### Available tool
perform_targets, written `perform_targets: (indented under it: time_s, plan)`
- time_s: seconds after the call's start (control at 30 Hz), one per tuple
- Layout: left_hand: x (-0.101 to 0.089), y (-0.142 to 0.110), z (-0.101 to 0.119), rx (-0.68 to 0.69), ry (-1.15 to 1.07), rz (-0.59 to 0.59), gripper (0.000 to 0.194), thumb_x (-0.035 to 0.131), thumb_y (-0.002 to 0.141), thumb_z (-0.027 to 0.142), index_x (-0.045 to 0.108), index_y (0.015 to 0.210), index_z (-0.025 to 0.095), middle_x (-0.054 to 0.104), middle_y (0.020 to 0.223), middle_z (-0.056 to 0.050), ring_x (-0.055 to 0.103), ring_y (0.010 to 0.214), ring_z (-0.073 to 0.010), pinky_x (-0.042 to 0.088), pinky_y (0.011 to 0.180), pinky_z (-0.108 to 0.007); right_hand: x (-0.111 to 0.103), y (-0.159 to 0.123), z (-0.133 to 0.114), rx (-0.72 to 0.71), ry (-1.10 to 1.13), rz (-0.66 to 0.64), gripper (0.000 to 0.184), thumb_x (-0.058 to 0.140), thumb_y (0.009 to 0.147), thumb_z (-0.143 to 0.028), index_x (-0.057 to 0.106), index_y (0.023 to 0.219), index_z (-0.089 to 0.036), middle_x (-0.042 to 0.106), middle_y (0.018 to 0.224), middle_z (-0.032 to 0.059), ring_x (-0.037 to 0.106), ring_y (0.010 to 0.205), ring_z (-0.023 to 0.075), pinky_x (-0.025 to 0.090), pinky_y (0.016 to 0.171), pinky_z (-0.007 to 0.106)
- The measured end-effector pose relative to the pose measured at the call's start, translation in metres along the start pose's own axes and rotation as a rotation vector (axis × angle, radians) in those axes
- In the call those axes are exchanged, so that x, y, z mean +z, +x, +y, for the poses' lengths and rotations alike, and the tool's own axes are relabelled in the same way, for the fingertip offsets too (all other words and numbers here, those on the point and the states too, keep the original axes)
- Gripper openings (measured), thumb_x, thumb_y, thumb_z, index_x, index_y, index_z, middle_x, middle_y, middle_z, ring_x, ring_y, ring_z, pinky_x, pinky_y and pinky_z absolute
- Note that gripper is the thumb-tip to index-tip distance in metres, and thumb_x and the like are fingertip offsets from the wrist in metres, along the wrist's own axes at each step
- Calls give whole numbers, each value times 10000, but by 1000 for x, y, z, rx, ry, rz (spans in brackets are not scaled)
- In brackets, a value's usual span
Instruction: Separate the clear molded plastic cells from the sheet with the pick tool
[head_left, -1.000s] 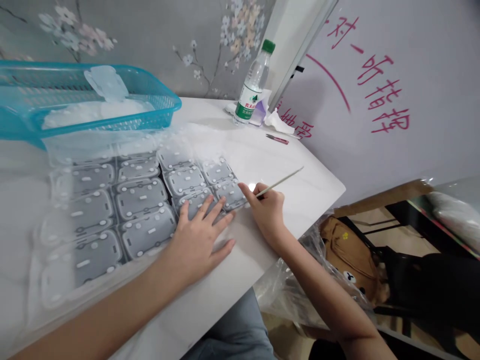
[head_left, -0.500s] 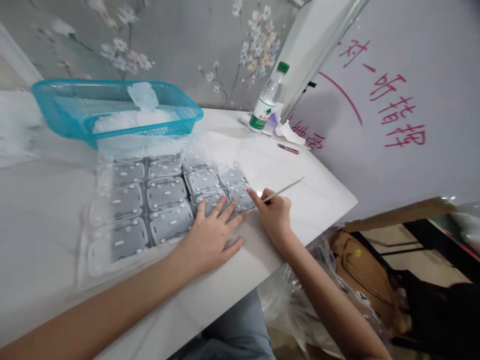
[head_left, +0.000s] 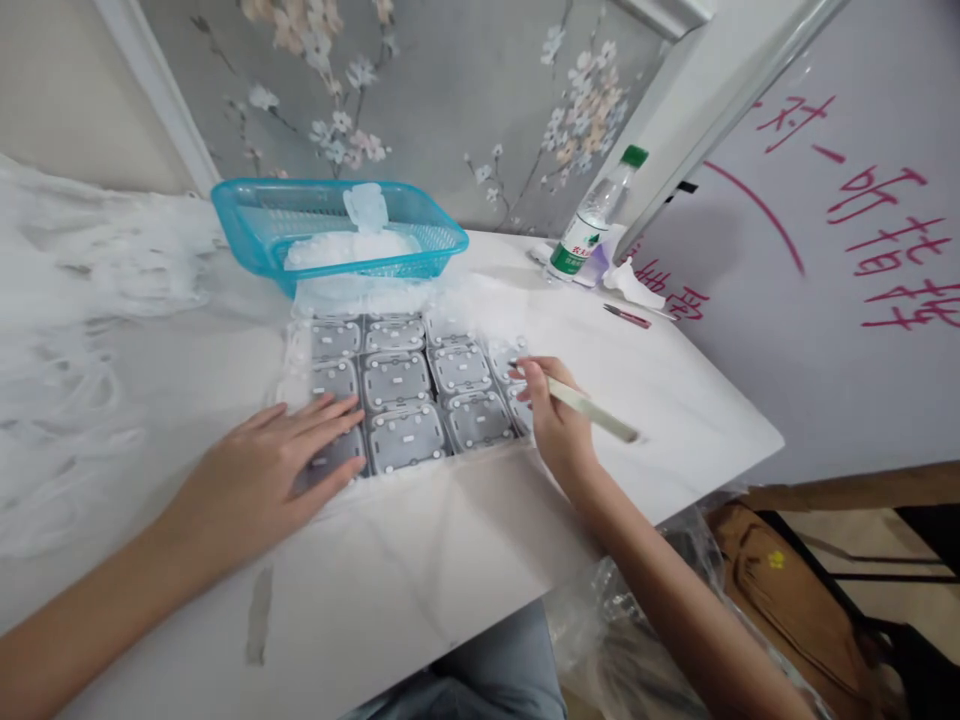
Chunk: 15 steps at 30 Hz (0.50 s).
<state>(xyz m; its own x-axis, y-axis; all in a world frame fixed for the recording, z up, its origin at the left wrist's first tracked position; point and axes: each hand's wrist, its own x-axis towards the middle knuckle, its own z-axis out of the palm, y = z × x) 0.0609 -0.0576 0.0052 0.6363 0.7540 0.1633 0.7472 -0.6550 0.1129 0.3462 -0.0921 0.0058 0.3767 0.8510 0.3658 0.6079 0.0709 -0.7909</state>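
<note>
Several grey rounded-square panels (head_left: 406, 440) with small white dots and bars lie in rows on the white table, with clear or whitish plastic around their edges. My left hand (head_left: 259, 465) rests open across the left panels, fingers stretched out and covering part of them. At the right end of the rows, my right hand (head_left: 559, 415) is closed around a slim pale green tool (head_left: 592, 408), held like a pen. The tool's dark thin tip points at the panels; I cannot tell whether it touches them. My right hand hides part of the rightmost panels.
Behind the panels stands a blue plastic basket (head_left: 341, 265) holding whitish pieces. A green-capped water bottle (head_left: 589, 225) and small red-handled tweezers (head_left: 627, 316) are at the back right. White plastic (head_left: 82, 240) is heaped at left. Grey tape (head_left: 259, 615) sticks to the table near me.
My left hand has moved left across the panels, from their right part to the left ones. My right hand has turned the tool, so its wide end shows. The view has shifted left.
</note>
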Motion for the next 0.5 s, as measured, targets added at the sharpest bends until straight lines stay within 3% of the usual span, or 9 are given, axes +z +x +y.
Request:
perform_targets:
  time_s: [0.1,0.2,0.27,0.4,0.5]
  plan:
    - [7,-2,2,-3,37,-44,604,378,853,540,412,1353,203,417,1405,-50,408,1280,-274,311,1034,-515,20,2,-9,-168,-20,-219,253,324,937,-354,541,991,-235,653,890,55,618,863,193,470,718,313]
    - [9,2,4,-14,47,-72,585,343,876,500,383,1370,191,365,1435,-47,364,1309,-270,287,1039,-523,36,1,-19,-353,-94,-507,166,384,918,-307,519,949,-215,573,1197,101,497,1170,228,427,917,382]
    - [10,6,2,-17,47,-71,584,328,882,485,379,1373,174,342,1447,-59,340,1322,-271,273,1046,-521,44,1,-22,-387,-179,-639,141,447,891,-316,505,951,-202,513,1283,129,422,1246,257,375,986,441]
    - [12,12,-7,-24,34,-40,584,346,883,476,370,1376,165,330,1456,-100,344,1319,-283,278,1031,-533,54,4,-17,-381,-246,-711,184,469,882,-352,486,960,-187,502,1283,158,358,1292,277,312,1029,500]
    - [12,10,-9,63,10,61,502,389,893,430,430,1336,197,385,1431,-106,377,1299,-289,269,1034,-530,56,8,-11,-379,-182,-713,172,463,888,-354,470,923,-185,549,1194,155,335,1312,266,294,1045,485]
